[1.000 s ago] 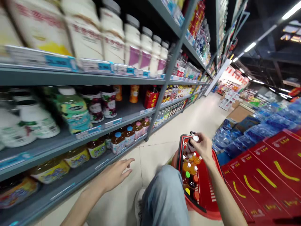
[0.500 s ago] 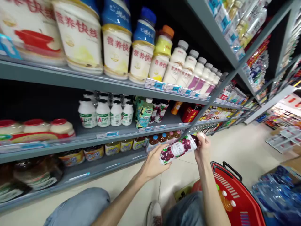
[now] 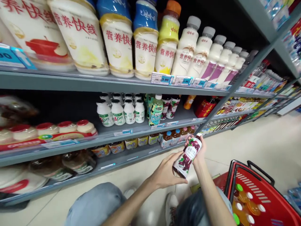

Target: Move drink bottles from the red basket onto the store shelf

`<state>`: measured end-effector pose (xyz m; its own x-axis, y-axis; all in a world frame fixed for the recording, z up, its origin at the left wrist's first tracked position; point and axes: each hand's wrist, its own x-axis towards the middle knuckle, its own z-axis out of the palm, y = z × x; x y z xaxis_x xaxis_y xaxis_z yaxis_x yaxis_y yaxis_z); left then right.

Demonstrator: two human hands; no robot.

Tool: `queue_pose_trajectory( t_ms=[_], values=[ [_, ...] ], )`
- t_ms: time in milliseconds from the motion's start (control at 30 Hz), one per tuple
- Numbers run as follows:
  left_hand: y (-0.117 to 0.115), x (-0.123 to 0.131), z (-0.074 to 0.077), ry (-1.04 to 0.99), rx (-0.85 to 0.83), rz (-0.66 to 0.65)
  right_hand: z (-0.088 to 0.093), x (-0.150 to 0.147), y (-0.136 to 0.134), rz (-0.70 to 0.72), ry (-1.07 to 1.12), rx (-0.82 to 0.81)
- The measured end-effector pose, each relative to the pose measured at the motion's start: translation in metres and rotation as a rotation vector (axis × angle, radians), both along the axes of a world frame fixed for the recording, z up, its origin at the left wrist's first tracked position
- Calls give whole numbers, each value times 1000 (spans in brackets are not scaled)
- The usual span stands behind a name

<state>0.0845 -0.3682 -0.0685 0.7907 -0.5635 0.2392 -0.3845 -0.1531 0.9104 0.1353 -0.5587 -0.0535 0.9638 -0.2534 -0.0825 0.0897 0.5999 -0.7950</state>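
A bottle of grape juice (image 3: 190, 153), with a white cap and grapes on its label, is held tilted between my two hands in front of the shelves. My left hand (image 3: 166, 171) grips its lower end, thumb beneath and fingers along the side. Around the upper part, just below the cap, my right hand (image 3: 199, 150) is closed, its fingers partly hidden behind the bottle. Similar dark bottles (image 3: 172, 106) stand on the middle shelf, beside a green bottle (image 3: 155, 110).
To my right sits a red shopping basket (image 3: 255, 177) with several orange drink bottles (image 3: 242, 201) inside. Milk drink bottles (image 3: 117, 47) line the upper shelf (image 3: 105, 84), and small white bottles (image 3: 117, 112) the middle one. A shelf post (image 3: 244, 73) slants down near my hands.
The grape juice bottle has turned more upright, its label facing me more. My right hand has moved from the cap to around the bottle's upper body. The view has shifted left and closer.
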Motion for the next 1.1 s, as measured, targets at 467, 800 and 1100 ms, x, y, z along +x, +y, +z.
queue_pose_trajectory(
  t_ms=[467,800,1100],
  values=[
    [-19,-2,-32,24,131,-93,12,6,3,204,56,152],
    [-19,-5,-26,-52,211,-92,23,0,1,231,-5,174],
    [-20,-10,-15,-26,133,-47,24,-3,4,243,-22,171]
  ],
)
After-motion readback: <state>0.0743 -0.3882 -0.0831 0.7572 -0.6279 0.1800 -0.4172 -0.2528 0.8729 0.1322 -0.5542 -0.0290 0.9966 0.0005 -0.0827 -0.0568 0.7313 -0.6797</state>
